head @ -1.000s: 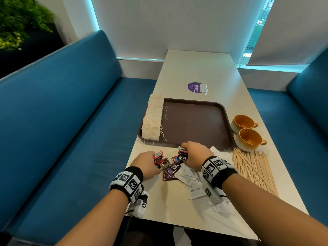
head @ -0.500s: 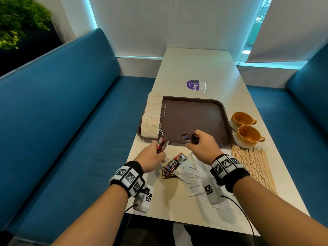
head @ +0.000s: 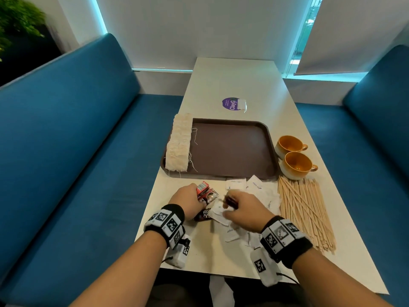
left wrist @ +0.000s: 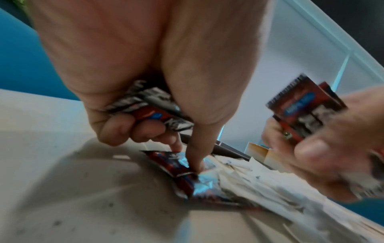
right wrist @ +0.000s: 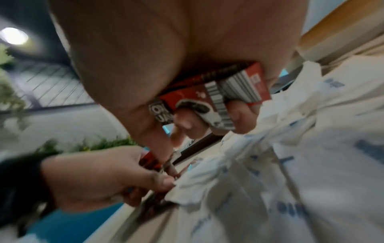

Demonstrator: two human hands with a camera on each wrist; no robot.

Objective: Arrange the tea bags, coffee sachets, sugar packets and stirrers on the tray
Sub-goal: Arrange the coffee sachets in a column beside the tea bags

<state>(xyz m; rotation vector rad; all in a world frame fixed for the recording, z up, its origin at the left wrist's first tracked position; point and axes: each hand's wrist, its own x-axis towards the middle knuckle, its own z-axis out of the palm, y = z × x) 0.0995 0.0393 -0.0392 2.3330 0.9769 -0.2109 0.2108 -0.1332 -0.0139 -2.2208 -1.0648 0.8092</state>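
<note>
1. At the near edge of the worktop (head: 232, 85), the left hand (head: 186, 201) curls its fingers (left wrist: 116, 129) round a few red coffee sachets (head: 204, 191), while its fingertip presses a further sachet (left wrist: 176, 166) that lies flat on the surface.
2. Just beside it, the right hand (head: 245, 210) grips a small stack of the same sachets (right wrist: 218, 92), fingers (right wrist: 239, 115) folded under them and thumb on top; the head view blurs this hand.
3. Under and around both hands lies a loose heap of white sugar packets (head: 259, 191), some overlapping, between the sachets and the stirrers.
4. To the right, the wooden stirrers (head: 303, 211) lie in a fanned bundle on the worktop.
5. Beyond the hands sits the brown tray (head: 267, 134); a row of tea bags (head: 179, 145) runs along its left side, strings trailing onto the tray floor.
6. Two orange cups (head: 294, 156) stand just beside the tray's right rim.
7. Blue benches (head: 66, 129) flank the worktop.
</note>
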